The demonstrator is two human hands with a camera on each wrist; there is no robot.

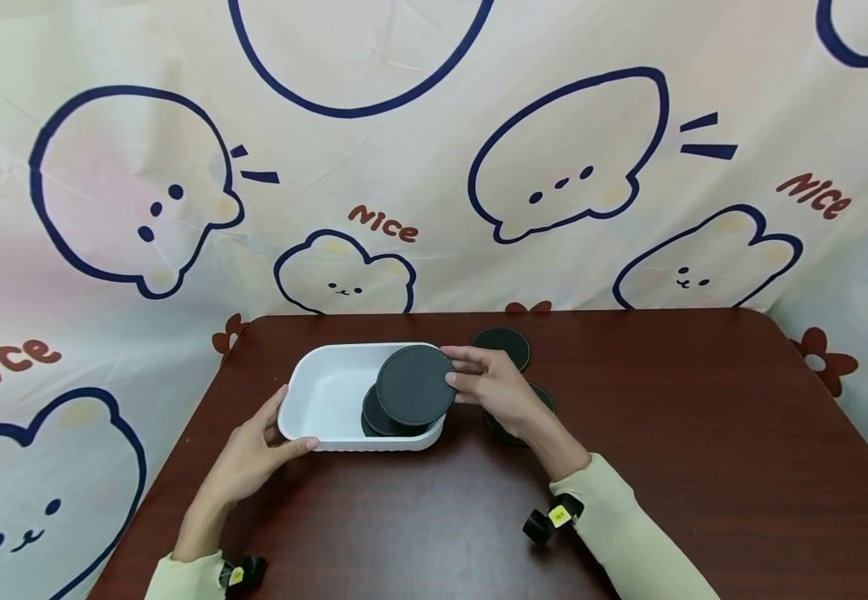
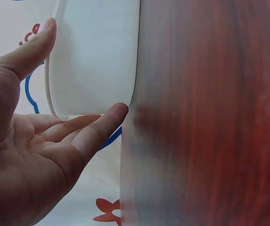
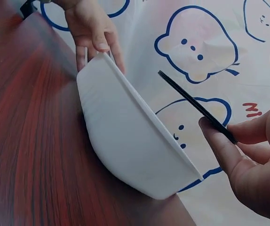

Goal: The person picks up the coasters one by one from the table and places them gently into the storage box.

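A white rectangular tray [image 1: 328,392] with rounded corners stands on the table. My left hand [image 1: 253,454] holds its left end, thumb on the front rim and fingers against the outer side. Between thumb and fingers, my right hand [image 1: 497,392] pinches a round black coaster [image 1: 415,385] by its right edge. That coaster is above the tray's right half, apart from the rim and tilted in the right wrist view. Beneath it, more black coasters [image 1: 375,414] lie in the tray, partly covered; how many cannot be told.
Right of the tray, one black coaster [image 1: 501,340] lies near the back of the dark brown table [image 1: 704,433]. Another coaster [image 1: 499,428] is partly hidden under my right hand and wrist. A cartoon-printed cloth [image 1: 434,167] hangs behind the table.
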